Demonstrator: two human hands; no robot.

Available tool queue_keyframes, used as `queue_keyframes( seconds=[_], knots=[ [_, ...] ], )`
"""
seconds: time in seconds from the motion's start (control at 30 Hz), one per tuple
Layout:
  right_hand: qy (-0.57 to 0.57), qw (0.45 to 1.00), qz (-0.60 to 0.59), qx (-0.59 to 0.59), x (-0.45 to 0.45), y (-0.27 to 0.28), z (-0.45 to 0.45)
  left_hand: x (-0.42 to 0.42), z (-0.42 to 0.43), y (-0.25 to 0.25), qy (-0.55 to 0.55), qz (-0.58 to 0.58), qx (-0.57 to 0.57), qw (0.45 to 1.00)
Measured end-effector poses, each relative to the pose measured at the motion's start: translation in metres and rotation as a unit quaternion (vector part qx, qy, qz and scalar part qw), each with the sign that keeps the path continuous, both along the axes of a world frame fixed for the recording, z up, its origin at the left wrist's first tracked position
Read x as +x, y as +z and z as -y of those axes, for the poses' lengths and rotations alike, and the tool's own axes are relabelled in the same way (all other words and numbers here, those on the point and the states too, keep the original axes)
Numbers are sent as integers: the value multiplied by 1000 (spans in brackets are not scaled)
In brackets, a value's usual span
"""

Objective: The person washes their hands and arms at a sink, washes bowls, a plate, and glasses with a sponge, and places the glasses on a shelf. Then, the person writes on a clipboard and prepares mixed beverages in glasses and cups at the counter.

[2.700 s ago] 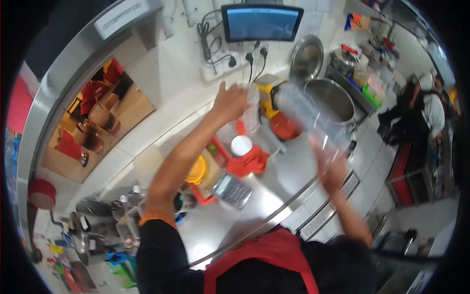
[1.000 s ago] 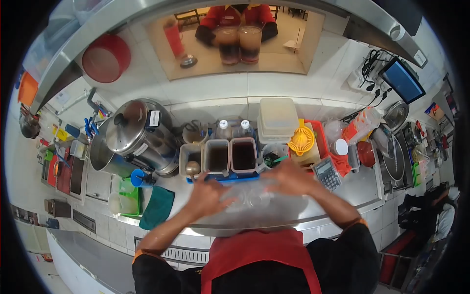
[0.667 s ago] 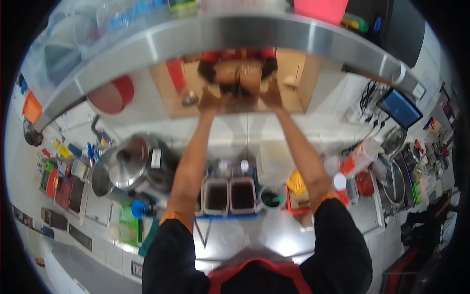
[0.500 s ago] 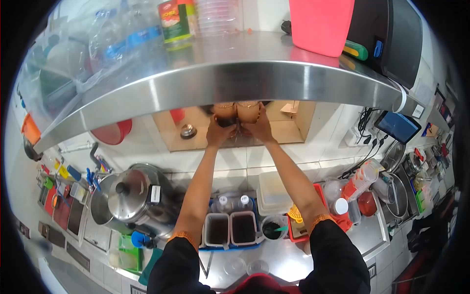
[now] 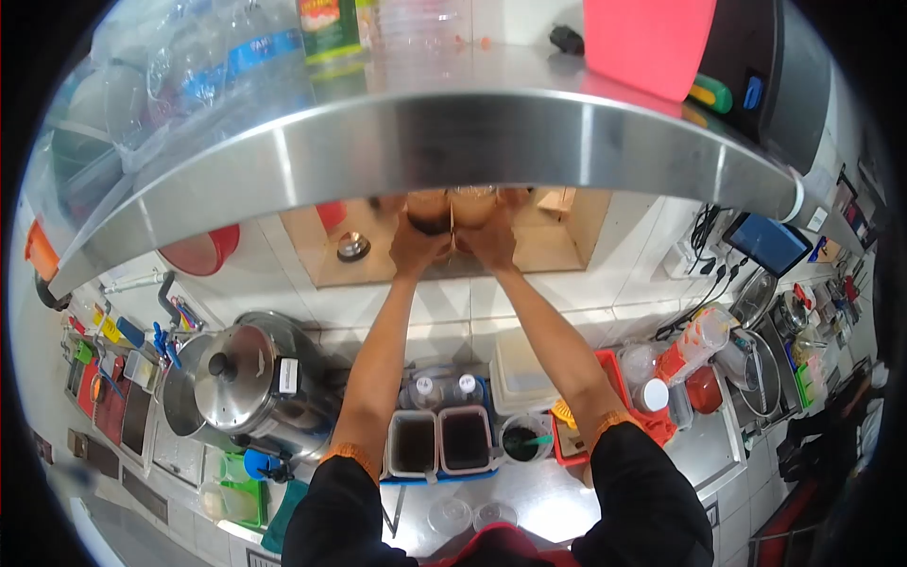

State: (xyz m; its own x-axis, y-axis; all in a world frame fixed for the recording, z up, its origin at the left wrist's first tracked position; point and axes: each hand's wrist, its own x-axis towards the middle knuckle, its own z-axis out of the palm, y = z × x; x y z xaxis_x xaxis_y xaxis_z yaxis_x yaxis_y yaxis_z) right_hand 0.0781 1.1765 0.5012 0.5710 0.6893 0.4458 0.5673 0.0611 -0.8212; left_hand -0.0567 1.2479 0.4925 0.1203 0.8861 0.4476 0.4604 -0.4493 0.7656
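Observation:
Both my arms reach under the steel shelf into the opening in the tiled wall. My left hand (image 5: 419, 249) is closed around the lower part of a drink glass (image 5: 428, 210), with light brown above and dark below. Beside it, my right hand (image 5: 487, 242) is wrapped around a second glass (image 5: 473, 207) of light brown drink. The two glasses stand side by side, their tops partly hidden by the shelf edge. Skin-toned shapes at their outer sides look like another person's fingers (image 5: 513, 197), partly hidden. Left of the glasses, a small metal bowl (image 5: 353, 247) sits on the ledge.
The steel shelf (image 5: 453, 142) crosses above my hands, carrying a pink container (image 5: 647, 47). Below are a large lidded pot (image 5: 236, 373), tubs of dark liquid (image 5: 414, 444), a cup with a green utensil (image 5: 521, 440) and a red tray (image 5: 570, 454). A tablet (image 5: 770, 248) hangs at right.
My hands have shifted lower around the glasses, with their backs turned more toward me. Finger-like shapes now show at the glasses' outer sides. The whole view has shifted slightly.

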Motion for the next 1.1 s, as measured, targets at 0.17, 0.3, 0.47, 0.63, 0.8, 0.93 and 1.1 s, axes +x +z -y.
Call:
queue_keyframes(
  seconds=[0.17,0.3,0.47,0.63,0.8,0.93,1.1],
  knots=[
    [-7,999,7,33,-9,7,24,-9,17,-2,13,-17,12,1000],
    [33,998,-59,4,-42,38,94,-32,62,1,-11,-11,11,1000],
    [-59,997,39,-10,-57,36,155,-72,132,22,-4,-36,13,999],
    [-33,997,68,33,-73,45,247,-122,197,37,-53,-13,84,995],
    [61,993,43,87,-88,57,371,-174,318,74,-187,26,65,980],
    [96,995,28,9,-87,34,480,-194,428,68,-217,21,-32,975],
    [100,991,-84,-40,-81,-31,589,-181,537,-3,-145,24,-76,986]
  ],
)
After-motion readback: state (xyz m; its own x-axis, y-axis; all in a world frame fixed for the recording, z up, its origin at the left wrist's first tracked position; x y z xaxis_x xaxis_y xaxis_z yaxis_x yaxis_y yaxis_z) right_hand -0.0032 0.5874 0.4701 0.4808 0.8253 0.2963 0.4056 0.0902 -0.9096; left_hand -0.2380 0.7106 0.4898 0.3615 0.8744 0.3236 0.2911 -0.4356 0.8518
